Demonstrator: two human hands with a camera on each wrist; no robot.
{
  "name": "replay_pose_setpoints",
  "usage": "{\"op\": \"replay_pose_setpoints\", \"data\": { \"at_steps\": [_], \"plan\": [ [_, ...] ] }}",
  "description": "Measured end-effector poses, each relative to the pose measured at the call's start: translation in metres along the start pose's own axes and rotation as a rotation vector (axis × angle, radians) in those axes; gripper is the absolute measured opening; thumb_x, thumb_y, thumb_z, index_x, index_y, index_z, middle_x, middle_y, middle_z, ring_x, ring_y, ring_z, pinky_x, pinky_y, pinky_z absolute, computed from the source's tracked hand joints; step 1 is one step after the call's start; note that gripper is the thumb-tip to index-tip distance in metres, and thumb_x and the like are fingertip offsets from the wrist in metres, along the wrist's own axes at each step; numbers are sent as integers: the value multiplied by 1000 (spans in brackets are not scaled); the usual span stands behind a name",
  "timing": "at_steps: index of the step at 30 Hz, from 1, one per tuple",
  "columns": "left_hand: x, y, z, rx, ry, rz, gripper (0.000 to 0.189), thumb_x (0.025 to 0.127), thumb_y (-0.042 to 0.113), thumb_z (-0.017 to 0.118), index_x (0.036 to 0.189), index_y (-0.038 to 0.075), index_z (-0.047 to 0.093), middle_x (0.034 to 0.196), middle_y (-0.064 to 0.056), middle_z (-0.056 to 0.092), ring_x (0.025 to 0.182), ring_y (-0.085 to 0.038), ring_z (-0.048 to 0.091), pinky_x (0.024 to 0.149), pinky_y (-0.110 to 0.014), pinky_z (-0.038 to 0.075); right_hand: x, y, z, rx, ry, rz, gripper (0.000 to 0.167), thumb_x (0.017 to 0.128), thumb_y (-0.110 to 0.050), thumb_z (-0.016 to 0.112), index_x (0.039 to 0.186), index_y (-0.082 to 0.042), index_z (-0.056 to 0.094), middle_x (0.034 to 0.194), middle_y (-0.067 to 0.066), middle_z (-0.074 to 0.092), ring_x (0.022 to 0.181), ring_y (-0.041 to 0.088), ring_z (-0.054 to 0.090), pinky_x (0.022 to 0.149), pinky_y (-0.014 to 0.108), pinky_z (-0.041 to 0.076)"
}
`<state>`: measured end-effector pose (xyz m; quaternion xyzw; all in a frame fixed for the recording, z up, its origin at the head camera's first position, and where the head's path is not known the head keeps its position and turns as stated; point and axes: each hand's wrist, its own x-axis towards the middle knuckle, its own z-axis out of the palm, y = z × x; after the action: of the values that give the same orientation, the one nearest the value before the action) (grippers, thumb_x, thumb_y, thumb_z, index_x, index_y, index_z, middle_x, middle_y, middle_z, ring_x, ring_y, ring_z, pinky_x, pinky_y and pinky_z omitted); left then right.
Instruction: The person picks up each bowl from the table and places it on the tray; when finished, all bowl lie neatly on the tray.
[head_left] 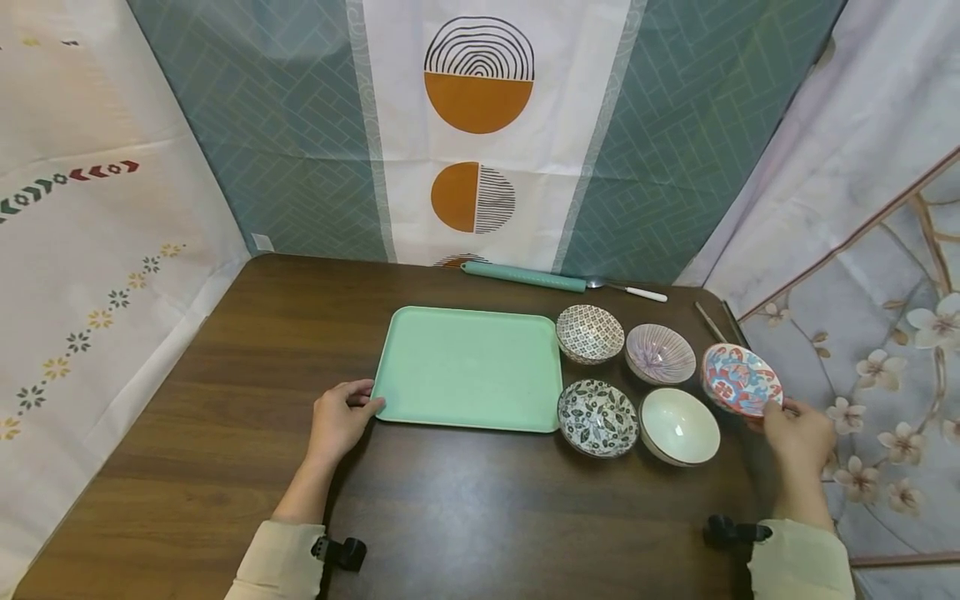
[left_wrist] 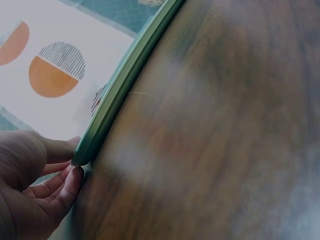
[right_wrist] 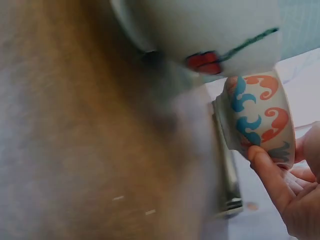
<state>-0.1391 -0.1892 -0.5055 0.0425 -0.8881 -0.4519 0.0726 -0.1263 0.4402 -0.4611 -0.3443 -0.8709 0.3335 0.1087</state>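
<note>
My left hand pinches the near left corner of a light green tray; in the left wrist view the thumb lies over the tray's rim and the fingers are bent beneath it. At the far right, my right hand grips the rim of a bowl with red and blue patterns. The right wrist view shows that patterned bowl from the side, thumb and fingers on its wall. Left of it, a plain white bowl stands close by, with a red and green mark on its outside.
Beside the tray's right edge are a dark leaf-patterned bowl, a brown-checked bowl and a purple-streaked bowl. Along the back edge lie a green-handled utensil and a white-handled one. A thin stick lies behind the patterned bowl.
</note>
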Motion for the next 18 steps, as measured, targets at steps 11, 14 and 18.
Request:
{"op": "replay_pose_setpoints", "data": {
  "at_steps": [11, 14, 18],
  "plan": [
    [-1, -1, -1, -17, -4, -4, 34, 88, 8, 80, 118, -6, 71, 103, -19, 71, 93, -31, 70, 71, -18, 53, -6, -46, -18, 208, -78, -35, 55, 99, -21, 46, 143, 12, 48, 48, -29, 52, 44, -2, 60, 45, 15, 48],
    [-1, -2, -1, -19, -2, -4, 34, 88, 8, 80, 118, -6, 71, 102, -19, 71, 93, -31, 70, 72, -19, 54, -9, -64, -19, 222, -93, -65, 54, 99, -22, 47, 142, 10, 50, 51, -30, 51, 45, -1, 62, 45, 17, 50],
    [-1, -2, 0, -17, -3, -2, 34, 88, 8, 80, 118, -6, 71, 102, -19, 71, 93, -31, 70, 73, -23, 56, -15, -87, -17, 153, -94, -142, 51, 99, -23, 48, 138, 9, 56, 66, -17, 63, 51, -6, 57, 48, 17, 48]
  ]
}}
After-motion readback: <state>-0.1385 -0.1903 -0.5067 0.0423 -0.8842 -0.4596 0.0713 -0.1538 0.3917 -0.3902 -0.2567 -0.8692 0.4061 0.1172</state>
